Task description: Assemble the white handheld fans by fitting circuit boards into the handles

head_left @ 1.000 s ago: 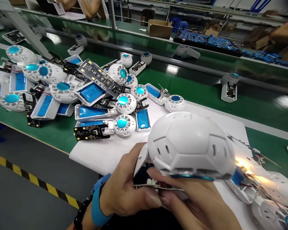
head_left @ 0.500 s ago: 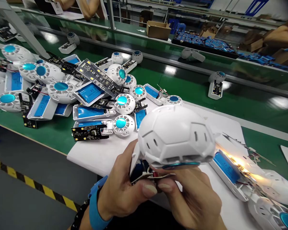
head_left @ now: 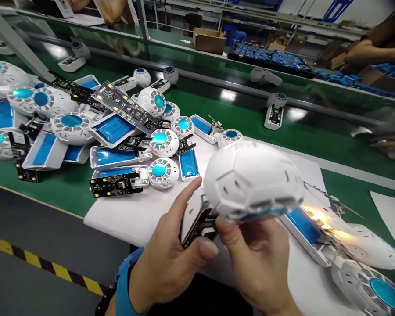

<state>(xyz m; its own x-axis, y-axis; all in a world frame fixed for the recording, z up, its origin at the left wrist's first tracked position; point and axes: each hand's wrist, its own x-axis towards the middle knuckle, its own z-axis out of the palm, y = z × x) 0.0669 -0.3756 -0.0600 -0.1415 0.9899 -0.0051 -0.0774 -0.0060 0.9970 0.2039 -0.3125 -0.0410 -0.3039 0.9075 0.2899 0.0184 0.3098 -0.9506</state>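
Observation:
A white ball-headed plastic device (head_left: 252,180) is held up in both my hands. My left hand (head_left: 169,259) is wrapped round its handle, thumb over the front and index finger along the side. A black circuit board (head_left: 200,228) lies at the open face of the handle; how deep it sits I cannot tell. My right hand (head_left: 256,259) grips under the round head, its thumb near the joint between head and handle. To the right lies an open handle with a blue battery (head_left: 303,226), beside another white device (head_left: 371,287) and a glowing LED strip (head_left: 319,217).
On the left, several similar devices (head_left: 70,123) are piled with loose black boards (head_left: 115,185). White paper (head_left: 134,215) covers the bench under my hands. Behind it a green conveyor (head_left: 230,114) carries a few devices (head_left: 274,112). Co-workers' arms (head_left: 371,50) show across the line.
The board, tilted out of the handle before, now lies along its open face. My right thumb has moved up to the joint, and the device has turned slightly. A blurred hand appears at far right.

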